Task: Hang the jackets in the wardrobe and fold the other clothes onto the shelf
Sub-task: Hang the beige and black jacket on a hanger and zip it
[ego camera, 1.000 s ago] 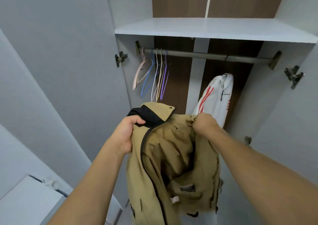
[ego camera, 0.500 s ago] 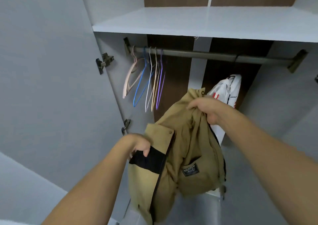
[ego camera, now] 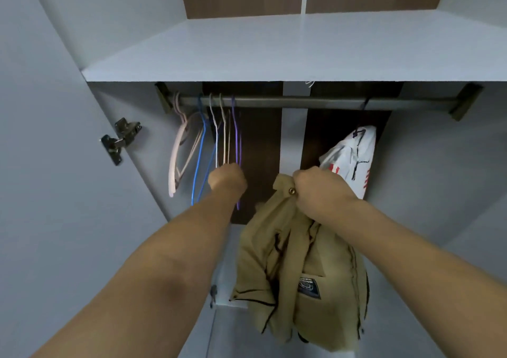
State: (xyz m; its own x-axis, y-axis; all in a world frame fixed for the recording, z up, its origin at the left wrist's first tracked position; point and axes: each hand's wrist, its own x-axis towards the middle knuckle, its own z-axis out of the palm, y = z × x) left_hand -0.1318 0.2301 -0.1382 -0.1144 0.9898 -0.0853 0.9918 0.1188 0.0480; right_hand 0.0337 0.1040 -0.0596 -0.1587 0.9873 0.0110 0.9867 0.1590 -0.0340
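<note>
A tan jacket (ego camera: 299, 270) with a black zip and a dark patch hangs bunched from my right hand (ego camera: 315, 190), which grips it at the collar by a brass snap. My left hand (ego camera: 226, 179) is off the jacket and up among several thin wire hangers (ego camera: 225, 135) at the left end of the dark rail (ego camera: 301, 101). Its fingers are curled around the lower part of the white and beige ones; which one it holds is hidden. A white jacket with red stripes (ego camera: 354, 154) hangs on the right part of the rail.
The white shelf (ego camera: 274, 53) runs above the rail. The open left door (ego camera: 55, 165) carries a metal hinge (ego camera: 120, 139). Pink and blue hangers (ego camera: 189, 149) sit furthest left. The wardrobe's right wall (ego camera: 439, 179) stands beside the white jacket.
My left hand has let go of the tan jacket and risen to the hangers on the rail. My right hand now holds the jacket alone. The view has moved closer to the wardrobe.
</note>
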